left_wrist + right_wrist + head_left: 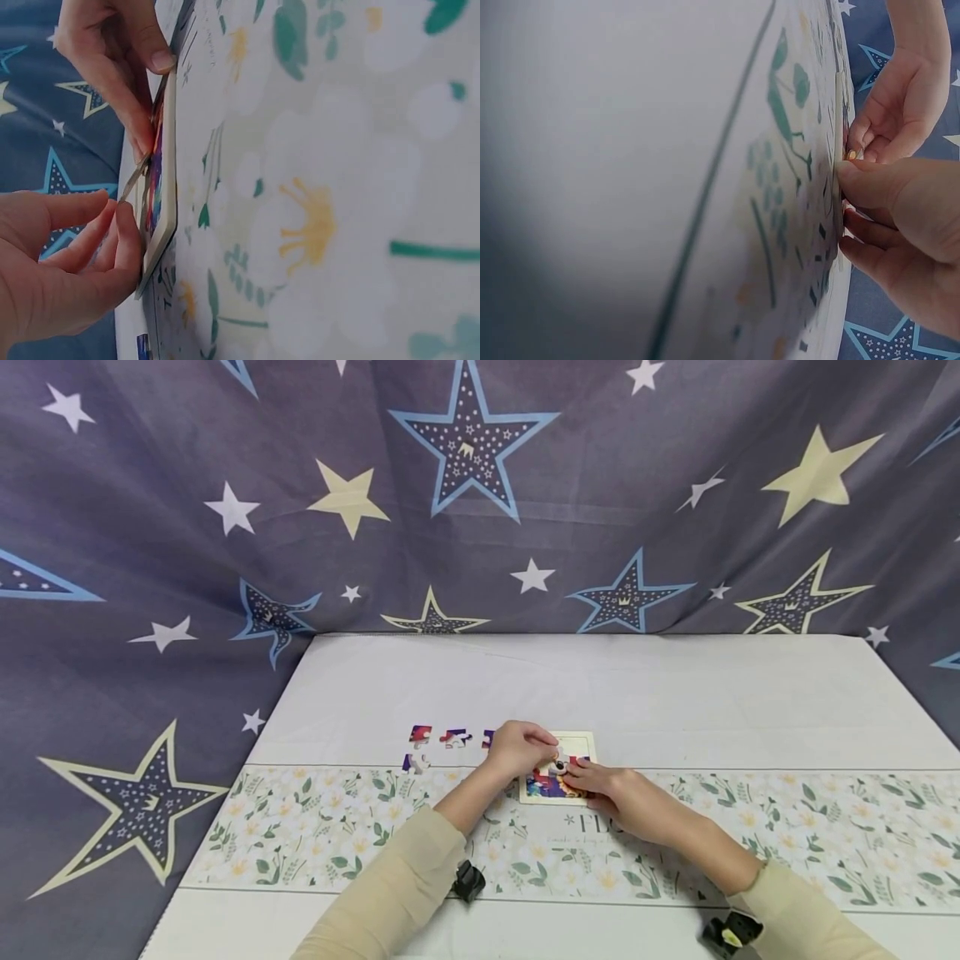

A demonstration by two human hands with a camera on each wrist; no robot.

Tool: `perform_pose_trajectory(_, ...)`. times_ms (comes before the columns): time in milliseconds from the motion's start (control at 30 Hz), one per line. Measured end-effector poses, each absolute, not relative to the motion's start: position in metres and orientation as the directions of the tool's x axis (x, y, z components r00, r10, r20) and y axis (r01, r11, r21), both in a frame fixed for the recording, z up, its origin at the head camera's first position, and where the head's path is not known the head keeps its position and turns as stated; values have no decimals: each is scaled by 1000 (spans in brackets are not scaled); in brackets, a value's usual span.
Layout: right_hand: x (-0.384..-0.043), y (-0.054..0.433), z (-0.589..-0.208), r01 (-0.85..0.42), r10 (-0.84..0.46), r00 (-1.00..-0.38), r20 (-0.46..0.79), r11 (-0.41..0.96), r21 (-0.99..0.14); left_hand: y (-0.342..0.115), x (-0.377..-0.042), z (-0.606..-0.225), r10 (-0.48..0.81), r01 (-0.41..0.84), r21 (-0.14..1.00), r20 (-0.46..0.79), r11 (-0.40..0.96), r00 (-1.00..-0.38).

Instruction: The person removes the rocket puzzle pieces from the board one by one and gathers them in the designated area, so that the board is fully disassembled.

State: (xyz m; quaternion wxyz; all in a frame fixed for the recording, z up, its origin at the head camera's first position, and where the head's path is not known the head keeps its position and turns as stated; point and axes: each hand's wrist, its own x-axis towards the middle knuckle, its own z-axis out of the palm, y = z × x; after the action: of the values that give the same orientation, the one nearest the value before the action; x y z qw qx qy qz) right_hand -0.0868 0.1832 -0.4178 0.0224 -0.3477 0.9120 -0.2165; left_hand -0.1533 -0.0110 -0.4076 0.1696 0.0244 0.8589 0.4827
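Note:
A small jigsaw puzzle in a cream tray [591, 742] lies on the table, its lower part filled with colourful pieces. My left hand [517, 747] is over the tray's left side. Between thumb and fingers it pinches a puzzle piece [133, 178], which is tilted, its lower edge close to the fitted pieces. My right hand [630, 793] comes in from the right and rests on the tray and its pieces. Its fingertips touch the pieces near the held one, and its thumb [847, 171] is at the tray's edge. The hands partly hide the picture.
Left of the tray lie several loose puzzle pieces: a red and purple one [420, 734], a purple and white one [455, 738], another [415, 763] below, and one [488, 739] partly behind the left hand. A floral band crosses the white tablecloth [675, 693]. A star-patterned curtain [570, 485] hangs behind.

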Motion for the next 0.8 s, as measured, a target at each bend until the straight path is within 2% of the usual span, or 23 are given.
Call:
perform_pose_trajectory(200, -86, 184, -418, -632, -643, -755, 131, 658, -410, -11, -156, -402, 225, -132, 830, -294, 542, -929)
perform_pose_trajectory(667, -86, 187, -419, -660, -662, -732, 159, 632, -406, -9, -165, -399, 252, -285, 846, -427, 450, -869)
perform_pose_trajectory(800, -86, 187, -419, -658, -661, -733, 160, 628, -416, -8, -164, -398, 258, -280, 840, -431, 464, -865)
